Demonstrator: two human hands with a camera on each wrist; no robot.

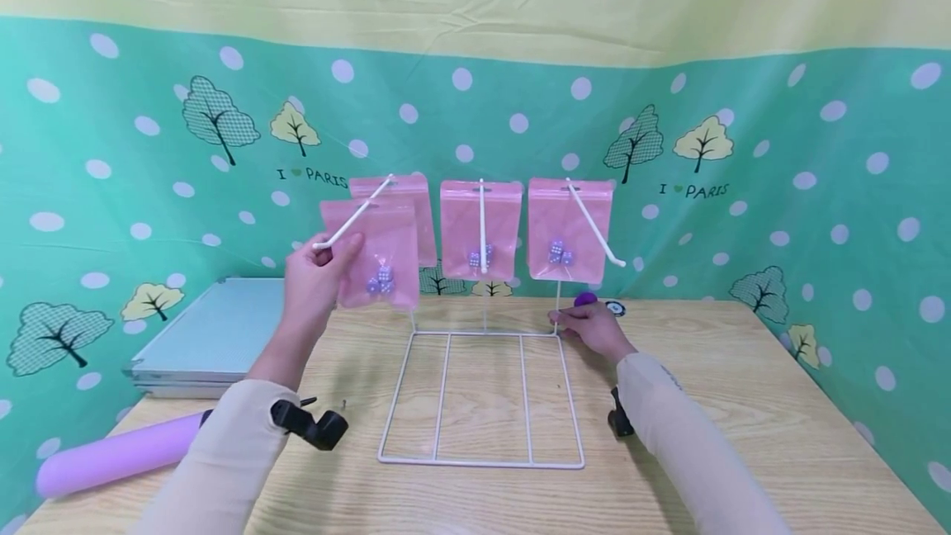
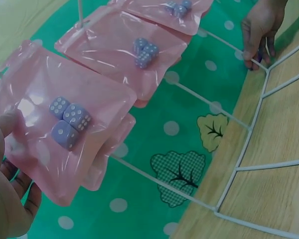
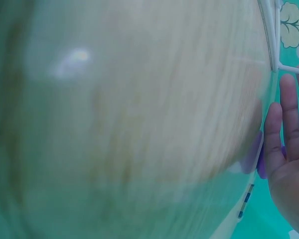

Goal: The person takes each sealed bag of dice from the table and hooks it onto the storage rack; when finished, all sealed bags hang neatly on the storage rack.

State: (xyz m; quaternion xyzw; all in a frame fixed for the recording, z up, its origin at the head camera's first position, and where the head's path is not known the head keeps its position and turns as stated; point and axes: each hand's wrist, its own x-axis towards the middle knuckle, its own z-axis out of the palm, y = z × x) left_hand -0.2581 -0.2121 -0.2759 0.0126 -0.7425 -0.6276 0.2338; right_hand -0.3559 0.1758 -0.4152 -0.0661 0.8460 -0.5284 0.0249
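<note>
My left hand (image 1: 315, 279) pinches the left edge of a pink zip bag (image 1: 357, 271), thumb in front. Three purple dice (image 2: 72, 119) show through it in the left wrist view. The bag is at the left hook (image 1: 347, 225) of a white wire display rack (image 1: 483, 463), in front of another pink bag (image 1: 423, 225). On the middle hook hangs a pink bag (image 1: 456, 221) with dice, and on the right hook a similar bag (image 1: 550, 217). My right hand (image 1: 594, 329) holds the rack's upright with thumb and fingertips, low at the back right corner; its other fingers look straight.
Flat light-blue boxes (image 1: 215, 329) are stacked at the back left of the wooden table (image 1: 758, 403). A purple cylinder (image 1: 126, 452) lies in front of them. Behind my right hand are a purple round thing (image 1: 585, 299) and a small dark-and-white disc (image 1: 615, 308). A dotted curtain (image 1: 513, 122) hangs behind.
</note>
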